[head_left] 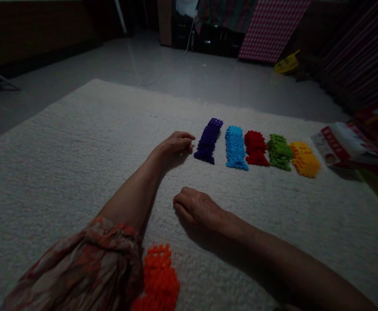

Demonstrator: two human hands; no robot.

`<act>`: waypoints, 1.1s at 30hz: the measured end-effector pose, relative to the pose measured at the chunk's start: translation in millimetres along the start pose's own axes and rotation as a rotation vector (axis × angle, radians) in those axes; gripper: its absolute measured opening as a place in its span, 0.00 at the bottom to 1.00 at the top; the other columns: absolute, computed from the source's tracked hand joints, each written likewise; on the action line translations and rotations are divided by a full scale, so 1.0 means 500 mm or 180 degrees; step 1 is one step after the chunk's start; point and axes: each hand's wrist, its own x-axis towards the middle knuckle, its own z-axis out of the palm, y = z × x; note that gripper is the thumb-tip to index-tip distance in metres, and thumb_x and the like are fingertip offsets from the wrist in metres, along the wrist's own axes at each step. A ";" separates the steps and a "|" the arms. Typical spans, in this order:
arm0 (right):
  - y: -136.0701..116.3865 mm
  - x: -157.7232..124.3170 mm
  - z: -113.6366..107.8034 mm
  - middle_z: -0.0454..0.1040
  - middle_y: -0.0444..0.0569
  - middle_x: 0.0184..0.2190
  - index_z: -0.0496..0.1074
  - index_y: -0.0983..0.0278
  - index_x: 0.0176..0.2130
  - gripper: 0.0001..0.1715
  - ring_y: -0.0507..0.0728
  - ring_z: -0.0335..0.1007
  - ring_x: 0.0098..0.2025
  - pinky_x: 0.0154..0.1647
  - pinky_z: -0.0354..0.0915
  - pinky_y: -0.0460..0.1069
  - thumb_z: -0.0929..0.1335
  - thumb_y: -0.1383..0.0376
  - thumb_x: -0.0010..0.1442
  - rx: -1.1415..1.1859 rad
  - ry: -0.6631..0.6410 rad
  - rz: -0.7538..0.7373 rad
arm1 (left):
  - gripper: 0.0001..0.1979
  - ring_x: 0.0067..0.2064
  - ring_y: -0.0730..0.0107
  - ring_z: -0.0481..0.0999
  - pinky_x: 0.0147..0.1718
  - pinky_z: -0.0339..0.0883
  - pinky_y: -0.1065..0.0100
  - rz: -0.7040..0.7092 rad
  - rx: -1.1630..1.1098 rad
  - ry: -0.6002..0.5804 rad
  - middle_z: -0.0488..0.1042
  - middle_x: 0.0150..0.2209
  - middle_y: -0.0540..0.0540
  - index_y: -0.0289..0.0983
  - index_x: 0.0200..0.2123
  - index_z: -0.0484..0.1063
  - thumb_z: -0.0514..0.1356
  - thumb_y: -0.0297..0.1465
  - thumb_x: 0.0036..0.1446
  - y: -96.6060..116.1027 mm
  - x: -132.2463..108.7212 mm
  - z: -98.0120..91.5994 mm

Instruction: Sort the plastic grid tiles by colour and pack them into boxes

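My left hand (177,143) reaches forward over the pale mat, just left of a row of dark purple interlocking plastic pieces (209,140). Its fingers are loosely bent, with a gap between fingertips and thumb; no piece shows in them. Nearer to me, my right hand (199,208) rests on the mat with its fingers curled in, and nothing sticks out of it. Overlapping orange pieces (161,276) lie close to me beside my left sleeve, which partly covers them. Right of the purple row lie light blue pieces (236,147).
Farther right are red pieces (256,147), green pieces (279,152) and yellow pieces (305,159). A white and red box (341,144) stands at the mat's right edge. Beyond the mat (62,142), a yellow object (286,64) lies on the tiled floor (124,65).
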 end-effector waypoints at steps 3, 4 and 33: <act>-0.017 -0.018 0.019 0.70 0.49 0.34 0.72 0.65 0.36 0.11 0.53 0.63 0.35 0.38 0.60 0.48 0.61 0.68 0.68 0.0157 0.0083 -0.0086 | 0.14 0.26 0.72 0.72 0.32 0.63 0.68 0.0077 0.0393 -0.0023 0.73 0.25 0.47 0.31 0.47 0.74 0.56 0.20 0.58 0.008 0.005 0.008; -0.021 -0.023 0.025 0.70 0.49 0.34 0.72 0.65 0.37 0.11 0.53 0.64 0.35 0.38 0.61 0.48 0.61 0.68 0.68 0.0208 0.0102 -0.0120 | 0.14 0.26 0.71 0.72 0.33 0.63 0.68 0.0109 0.0502 -0.0010 0.73 0.24 0.47 0.31 0.46 0.74 0.56 0.20 0.58 0.011 0.006 0.011; -0.047 -0.081 0.093 0.74 0.51 0.38 0.75 0.66 0.41 0.10 0.56 0.69 0.41 0.47 0.64 0.51 0.63 0.68 0.65 0.0165 0.1168 0.0029 | 0.13 0.29 0.72 0.76 0.34 0.69 0.68 0.0366 -0.0191 0.0113 0.77 0.27 0.48 0.33 0.41 0.75 0.62 0.29 0.52 -0.093 -0.322 0.009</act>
